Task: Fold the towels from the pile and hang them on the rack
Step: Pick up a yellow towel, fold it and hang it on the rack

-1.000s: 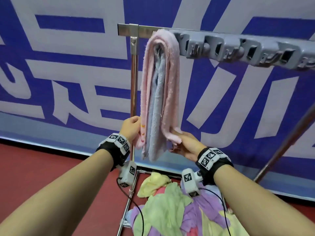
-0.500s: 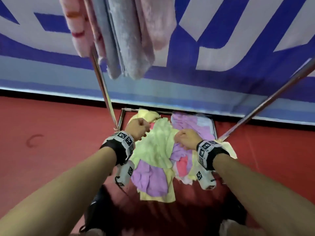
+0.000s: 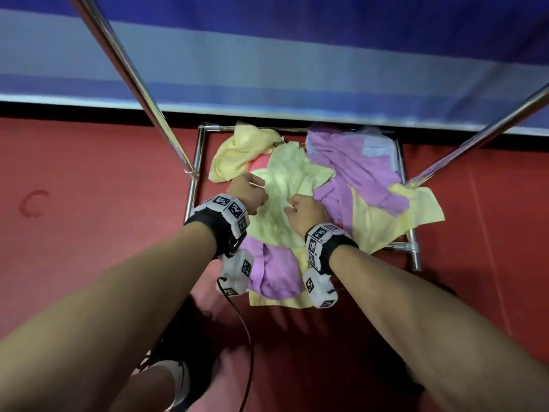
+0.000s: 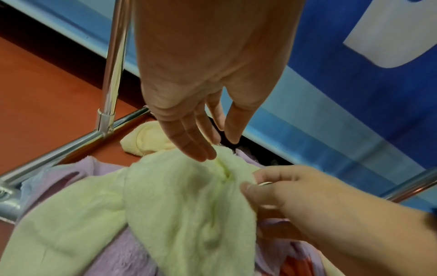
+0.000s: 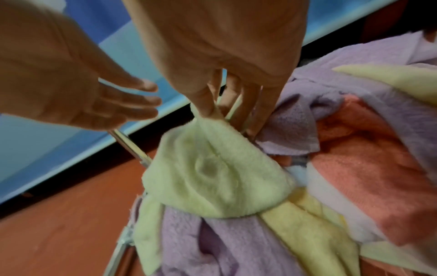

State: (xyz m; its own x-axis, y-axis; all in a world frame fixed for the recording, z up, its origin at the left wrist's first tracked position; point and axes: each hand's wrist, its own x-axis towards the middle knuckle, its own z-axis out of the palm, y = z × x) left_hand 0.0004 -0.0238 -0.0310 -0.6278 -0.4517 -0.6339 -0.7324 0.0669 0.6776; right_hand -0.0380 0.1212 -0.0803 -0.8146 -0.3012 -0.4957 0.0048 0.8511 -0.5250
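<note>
A pile of towels lies on the rack's base frame (image 3: 413,248). On top is a light green towel (image 3: 282,200), with purple towels (image 3: 356,171), yellow towels (image 3: 395,215) and an orange towel (image 5: 369,168) around it. My right hand (image 5: 212,114) pinches a raised peak of the light green towel (image 5: 212,168) between thumb and fingers. My left hand (image 4: 212,149) hovers just beside that peak with straight fingers, the tips at the light green towel (image 4: 184,205). The rack's top bar is out of view.
Two slanted chrome uprights (image 3: 142,93) (image 3: 475,138) rise from the base on either side of the pile. A blue banner wall (image 3: 297,55) stands right behind. Red floor (image 3: 89,203) surrounds the rack. My shoe (image 3: 178,379) is at the bottom.
Both hands left the pink and grey towels hanging on the rack and dropped to the pile. The head view tilted down. My right hand has pinched the light green towel.
</note>
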